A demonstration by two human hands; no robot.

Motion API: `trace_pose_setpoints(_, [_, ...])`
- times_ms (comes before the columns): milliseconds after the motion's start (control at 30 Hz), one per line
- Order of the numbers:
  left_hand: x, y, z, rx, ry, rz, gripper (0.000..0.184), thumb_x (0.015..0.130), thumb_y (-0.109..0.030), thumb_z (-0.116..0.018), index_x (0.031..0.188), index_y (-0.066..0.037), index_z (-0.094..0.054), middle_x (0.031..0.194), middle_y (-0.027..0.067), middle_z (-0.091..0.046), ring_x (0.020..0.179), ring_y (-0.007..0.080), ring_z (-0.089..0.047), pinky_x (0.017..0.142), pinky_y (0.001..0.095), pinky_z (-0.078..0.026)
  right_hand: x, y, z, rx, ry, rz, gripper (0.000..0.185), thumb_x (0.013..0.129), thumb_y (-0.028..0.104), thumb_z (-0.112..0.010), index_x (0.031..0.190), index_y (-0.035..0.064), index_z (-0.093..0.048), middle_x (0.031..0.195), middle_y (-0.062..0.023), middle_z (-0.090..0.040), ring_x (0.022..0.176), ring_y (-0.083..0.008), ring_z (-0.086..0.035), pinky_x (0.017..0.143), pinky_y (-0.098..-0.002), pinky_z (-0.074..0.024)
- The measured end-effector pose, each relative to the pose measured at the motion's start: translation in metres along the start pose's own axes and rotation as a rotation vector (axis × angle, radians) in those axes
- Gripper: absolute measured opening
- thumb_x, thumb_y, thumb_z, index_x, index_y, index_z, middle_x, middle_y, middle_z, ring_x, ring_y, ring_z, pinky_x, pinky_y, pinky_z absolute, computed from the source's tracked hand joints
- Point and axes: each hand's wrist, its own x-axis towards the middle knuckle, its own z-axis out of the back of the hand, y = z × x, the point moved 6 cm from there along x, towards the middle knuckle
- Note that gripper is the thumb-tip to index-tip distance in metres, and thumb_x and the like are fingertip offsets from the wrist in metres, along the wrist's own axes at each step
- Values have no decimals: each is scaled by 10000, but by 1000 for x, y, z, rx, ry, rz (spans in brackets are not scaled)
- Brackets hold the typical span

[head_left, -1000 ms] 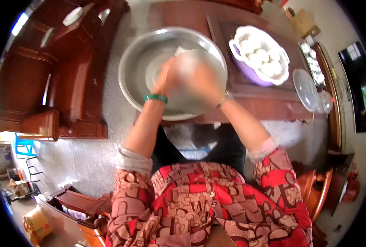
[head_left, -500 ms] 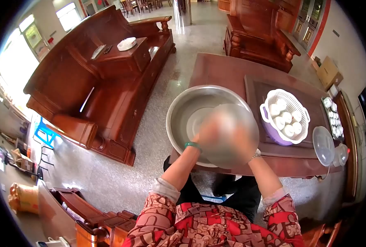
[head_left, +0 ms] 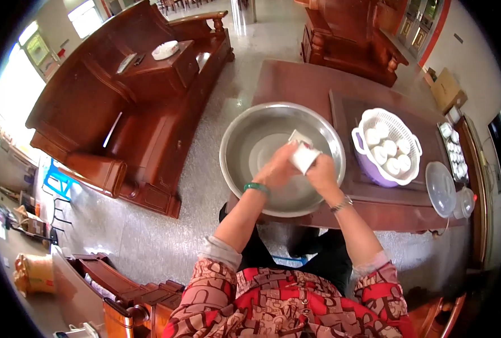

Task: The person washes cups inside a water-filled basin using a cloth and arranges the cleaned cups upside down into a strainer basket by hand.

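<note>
Over the wide metal basin [head_left: 236, 121], both hands grip a small white cup [head_left: 304, 158]. My left hand [head_left: 280, 167], with a green bangle at the wrist, is wrapped round it from the left. My right hand [head_left: 322, 173], wearing a metal band, closes on its right side. Just beyond the fingers another white edge [head_left: 300, 137] shows; I cannot tell whether it belongs to the same cup. Right of the basin, a white strainer basket [head_left: 383, 117] nested in a purple bowl [head_left: 369, 166] holds several round white cups.
The basin and basket stand on a reddish-brown table [head_left: 284, 79]. At its right side are a clear plastic lid [head_left: 441, 188], a small clear container [head_left: 464, 201] and a tray [head_left: 449, 147] of small white items. A wooden sofa [head_left: 166, 121] is to the left, an armchair [head_left: 349, 45] beyond.
Both hands were smeared by motion in the basin; now they show clearly with the white cup between them. The whole view has shifted slightly, with the table appearing higher.
</note>
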Motion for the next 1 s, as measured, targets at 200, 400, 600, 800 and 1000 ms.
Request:
trace_pose_setpoints(200, [11,12,15,-30,-128,75,554,909,-531,-429,1219,-78,-499,1174,86,-560,1064,223,-553,925,428,-443,0,-12,-9,-186,38,-140,186,752,174,-605,778,-5,-647,681,-189,-635,577,-313,-619,527,-410,-480])
trace_pose_setpoints(400, [2,-17,-13,-72,81,-127,484,831,-351,-622,1206,-74,-492,1147,111,-572,1047,218,-555,921,385,-435,-14,-16,-5,555,245,-661,166,787,144,-566,754,1,-642,645,-121,-628,525,-198,-594,464,-353,-448])
trace_pose_setpoints(600, [15,7,23,-12,-289,49,451,837,-423,-577,1102,-59,-540,1085,93,-607,980,203,-589,867,384,-465,4,21,-3,-376,141,-167,199,746,208,-587,718,24,-657,719,-217,-622,670,-372,-621,596,-437,-492])
trace_pose_setpoints(800, [-3,-19,44,-469,-488,-120,423,852,-459,-500,1027,-84,-586,1039,95,-613,929,266,-586,848,443,-472,-7,2,19,79,-36,-224,204,809,184,-542,938,78,-660,673,-137,-631,572,-241,-614,551,-348,-482])
trace_pose_setpoints(1000, [9,-6,46,-723,-78,-66,488,884,-454,-486,998,9,-592,954,126,-618,850,317,-562,723,396,-517,-35,-26,26,220,-219,-256,212,819,137,-579,989,31,-650,666,-126,-637,601,-145,-623,576,-285,-480])
